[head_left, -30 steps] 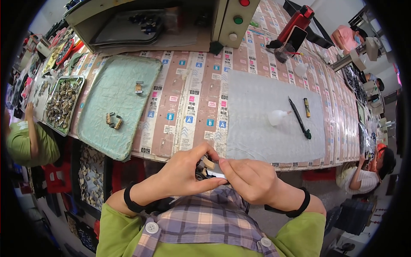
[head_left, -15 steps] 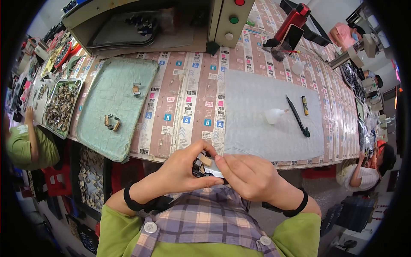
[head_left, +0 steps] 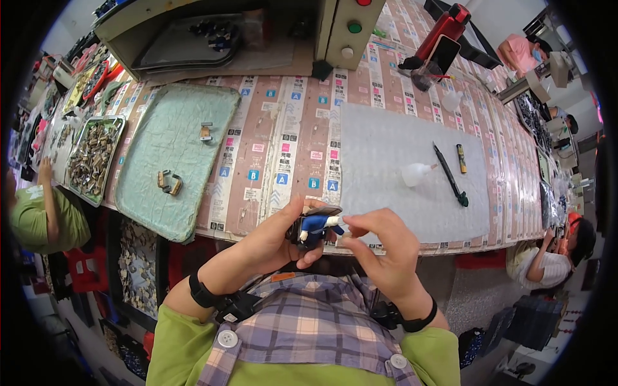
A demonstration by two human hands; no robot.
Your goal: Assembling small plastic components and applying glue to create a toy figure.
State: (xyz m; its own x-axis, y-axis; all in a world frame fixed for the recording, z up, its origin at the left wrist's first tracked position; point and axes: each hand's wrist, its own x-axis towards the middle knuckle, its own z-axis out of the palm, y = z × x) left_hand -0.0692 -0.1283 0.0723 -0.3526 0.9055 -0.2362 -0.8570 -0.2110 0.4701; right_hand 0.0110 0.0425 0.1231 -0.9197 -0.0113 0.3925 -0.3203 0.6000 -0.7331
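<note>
Fingers of the person's left hand [head_left: 273,242] show in the head view bent part-way closed around a small blue-and-cream figure-shaped piece with dark parts [head_left: 315,223], which is held above the lap at the near edge of the table covered in pink-and-white printed sheeting [head_left: 277,122]. The right hand [head_left: 389,248] has its thumb and forefinger a little apart, with the forefinger tip right at the piece's cream end; whether they pinch anything, I cannot tell. Ahead and to the right, a translucent white round-bodied squeeze bottle [head_left: 415,174] lies on a whitish rectangular sheet [head_left: 380,145], near a slim black pen-like tool [head_left: 449,171] and a short black-and-yellow cylinder [head_left: 461,159]. To the left, a pale green lined rectangular tray [head_left: 164,138] carries a lone tan-and-silver piece [head_left: 206,133] and a small cluster of tan and dark pieces [head_left: 170,183]. Beyond it, farther left, is a metal tray [head_left: 121,122] heaped with similar pieces. A beige metal box-shaped machine with buttons [head_left: 329,42] stands at the back.
</note>
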